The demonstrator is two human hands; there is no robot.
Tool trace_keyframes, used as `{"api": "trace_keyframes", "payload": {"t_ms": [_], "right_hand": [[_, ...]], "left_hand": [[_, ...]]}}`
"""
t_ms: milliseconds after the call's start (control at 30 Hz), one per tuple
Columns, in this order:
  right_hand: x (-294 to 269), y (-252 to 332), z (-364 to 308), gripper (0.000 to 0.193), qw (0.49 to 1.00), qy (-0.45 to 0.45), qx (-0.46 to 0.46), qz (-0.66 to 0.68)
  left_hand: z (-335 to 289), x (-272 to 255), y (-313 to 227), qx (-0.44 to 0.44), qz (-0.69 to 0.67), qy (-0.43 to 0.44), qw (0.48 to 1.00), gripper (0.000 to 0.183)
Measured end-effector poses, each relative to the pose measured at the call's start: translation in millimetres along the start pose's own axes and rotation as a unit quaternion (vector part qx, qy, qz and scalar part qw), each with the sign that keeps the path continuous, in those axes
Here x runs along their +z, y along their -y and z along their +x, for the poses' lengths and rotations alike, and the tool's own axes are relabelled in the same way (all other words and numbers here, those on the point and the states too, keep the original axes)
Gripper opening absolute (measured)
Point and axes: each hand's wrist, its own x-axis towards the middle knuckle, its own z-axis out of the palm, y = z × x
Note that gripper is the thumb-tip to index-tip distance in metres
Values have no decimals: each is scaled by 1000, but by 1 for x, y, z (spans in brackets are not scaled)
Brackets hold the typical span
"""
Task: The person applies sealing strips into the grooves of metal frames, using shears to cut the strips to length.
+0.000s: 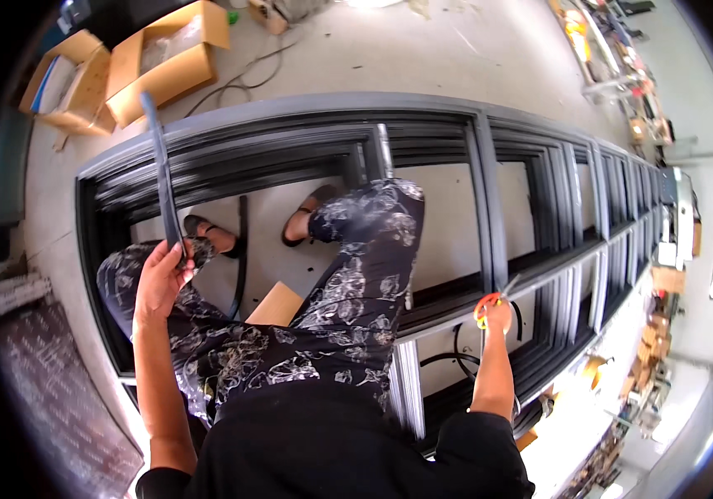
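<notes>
My left hand (161, 279) is closed around the lower end of a long, dark, flat strip (165, 183), which looks like rubber. The strip rises nearly upright from my fingers, across the corner of the stacked dark metal frames (483, 183). Off to the right, my right hand (496, 318) grips scissors with orange-red handles (480, 309). Their blades (511, 285) point away from me over a frame bar; whether they are spread is too small to tell. The strip and the scissors are far apart. I am seated, with my feet inside a frame opening.
Two open cardboard boxes (165, 66) stand on the floor at the far left. Black strips (243, 249) lie in the frame openings, and a cardboard piece (277, 305) is between my legs. A dark cable (248, 86) runs along the far floor. Shelves with goods (614, 83) line the right.
</notes>
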Motion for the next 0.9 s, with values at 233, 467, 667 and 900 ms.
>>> {"api": "trace_keyframes", "payload": {"t_ms": [233, 467, 667, 900], "right_hand": [[-100, -14, -60, 24, 959, -137, -228, 97], [-172, 358, -328, 32, 712, 184, -452, 505], [-32, 565, -560, 68, 676, 609, -186, 372], [147, 664, -616, 41, 676, 620, -62, 393]], "left_hand": [[-41, -34, -64, 63, 44, -35, 996, 20], [-102, -120, -83, 178, 131, -74, 972, 19], [-152, -158, -65, 207, 249, -91, 942, 19], [-188, -251, 0, 76, 489, -130, 859, 28]]}}
